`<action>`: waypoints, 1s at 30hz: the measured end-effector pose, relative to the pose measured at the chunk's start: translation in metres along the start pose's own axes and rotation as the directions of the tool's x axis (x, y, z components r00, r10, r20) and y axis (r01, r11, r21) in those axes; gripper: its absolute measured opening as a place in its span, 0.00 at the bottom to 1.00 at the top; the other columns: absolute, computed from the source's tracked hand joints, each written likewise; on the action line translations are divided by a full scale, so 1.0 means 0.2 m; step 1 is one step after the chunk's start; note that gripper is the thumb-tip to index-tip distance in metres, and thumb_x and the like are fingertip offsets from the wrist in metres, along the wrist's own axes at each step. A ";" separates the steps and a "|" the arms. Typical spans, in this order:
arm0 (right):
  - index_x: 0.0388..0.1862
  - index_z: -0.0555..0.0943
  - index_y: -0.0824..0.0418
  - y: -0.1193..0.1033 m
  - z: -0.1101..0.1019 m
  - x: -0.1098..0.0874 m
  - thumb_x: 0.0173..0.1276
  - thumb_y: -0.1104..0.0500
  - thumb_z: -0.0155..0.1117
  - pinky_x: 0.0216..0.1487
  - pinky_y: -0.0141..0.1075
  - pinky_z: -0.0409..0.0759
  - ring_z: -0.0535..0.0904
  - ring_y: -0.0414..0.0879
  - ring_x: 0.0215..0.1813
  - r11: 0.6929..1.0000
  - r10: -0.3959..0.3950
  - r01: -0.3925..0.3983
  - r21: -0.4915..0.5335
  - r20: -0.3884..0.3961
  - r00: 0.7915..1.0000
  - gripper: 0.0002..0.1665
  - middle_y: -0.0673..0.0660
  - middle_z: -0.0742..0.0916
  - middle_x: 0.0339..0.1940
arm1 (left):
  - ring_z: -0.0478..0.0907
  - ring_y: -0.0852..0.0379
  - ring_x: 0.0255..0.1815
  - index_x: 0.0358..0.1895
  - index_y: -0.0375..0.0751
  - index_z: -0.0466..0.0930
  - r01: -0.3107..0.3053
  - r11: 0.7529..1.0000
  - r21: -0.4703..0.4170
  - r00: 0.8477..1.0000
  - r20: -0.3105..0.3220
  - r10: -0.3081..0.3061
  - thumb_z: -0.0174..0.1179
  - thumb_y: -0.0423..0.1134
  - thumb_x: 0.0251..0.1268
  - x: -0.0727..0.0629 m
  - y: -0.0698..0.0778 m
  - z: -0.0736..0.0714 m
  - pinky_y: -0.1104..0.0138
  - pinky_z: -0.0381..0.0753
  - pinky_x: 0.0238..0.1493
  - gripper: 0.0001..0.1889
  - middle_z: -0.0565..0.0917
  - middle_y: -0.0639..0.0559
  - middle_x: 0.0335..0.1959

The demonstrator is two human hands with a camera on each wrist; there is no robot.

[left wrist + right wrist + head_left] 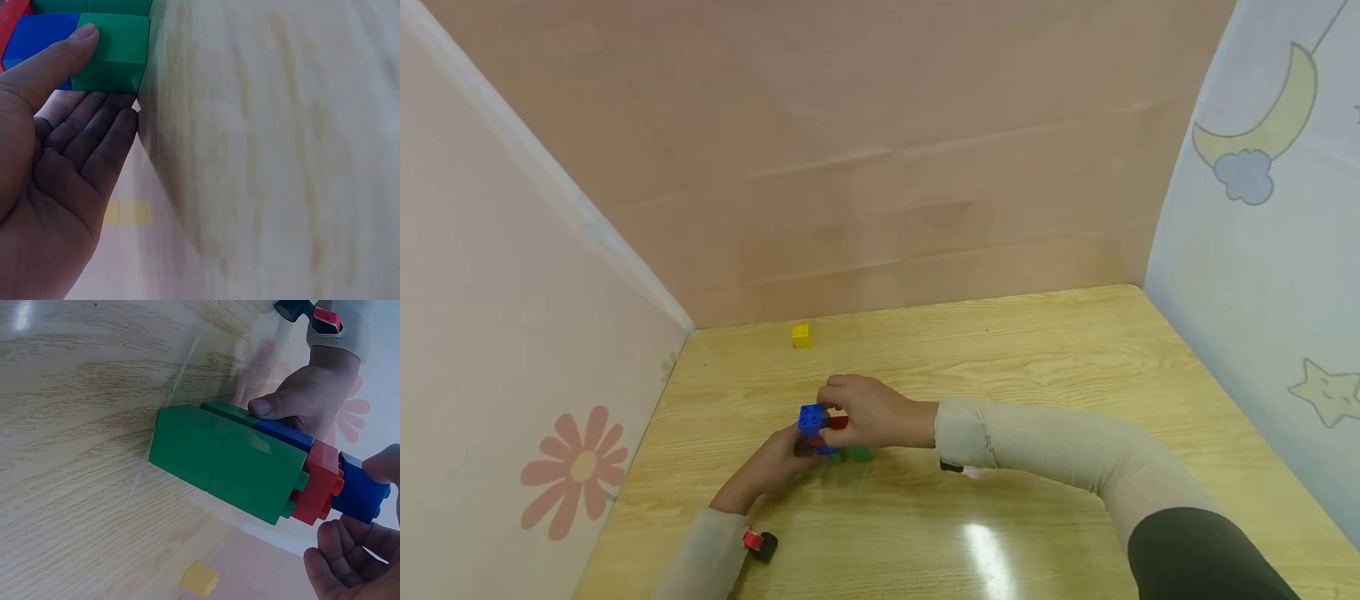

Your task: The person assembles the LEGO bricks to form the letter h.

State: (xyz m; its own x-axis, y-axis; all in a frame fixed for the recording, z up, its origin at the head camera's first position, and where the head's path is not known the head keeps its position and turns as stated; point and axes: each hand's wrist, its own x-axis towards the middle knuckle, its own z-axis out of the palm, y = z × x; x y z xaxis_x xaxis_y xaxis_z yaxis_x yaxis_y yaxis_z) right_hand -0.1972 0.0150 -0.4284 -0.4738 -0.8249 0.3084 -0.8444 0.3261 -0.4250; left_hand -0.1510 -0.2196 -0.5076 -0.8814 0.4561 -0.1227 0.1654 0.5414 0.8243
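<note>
A stack of toy building bricks stands on the wooden table, between both hands. It has green bricks (219, 462) at the bottom, a blue brick (286, 434) above a small green one (115, 47) on one side, a red brick (317, 481) across them and a studded blue brick (812, 415) on top. My left hand (775, 467) holds the stack low down, its thumb across the small green brick and its fingers on the opposite side. My right hand (871, 412) pinches the top blue brick between thumb and fingers.
A single yellow brick (802, 336) lies near the table's back edge. Printed cloth walls rise at the left (497, 292), the back (880, 150) and the right (1262, 267) of the table (1037, 367).
</note>
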 end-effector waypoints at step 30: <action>0.43 0.80 0.53 0.01 0.00 -0.01 0.63 0.46 0.67 0.29 0.21 0.71 0.71 0.34 0.31 1.000 -0.004 0.004 -0.013 -0.001 1.000 0.15 0.50 0.82 0.37 | 0.76 0.57 0.61 0.69 0.51 0.67 0.021 1.000 0.008 0.999 0.026 -0.021 0.63 0.49 0.66 0.00 0.00 -0.01 0.61 0.76 0.61 0.30 0.77 0.56 0.61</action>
State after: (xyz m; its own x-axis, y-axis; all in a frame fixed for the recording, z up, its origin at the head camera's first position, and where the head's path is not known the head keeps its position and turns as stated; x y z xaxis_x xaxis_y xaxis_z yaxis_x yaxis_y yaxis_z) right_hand -0.1980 0.0167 -0.4303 -0.4704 -0.8257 0.3113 -0.8497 0.3286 -0.4123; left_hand -0.1519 -0.2215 -0.5070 -0.8728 0.4630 -0.1543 0.1506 0.5562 0.8173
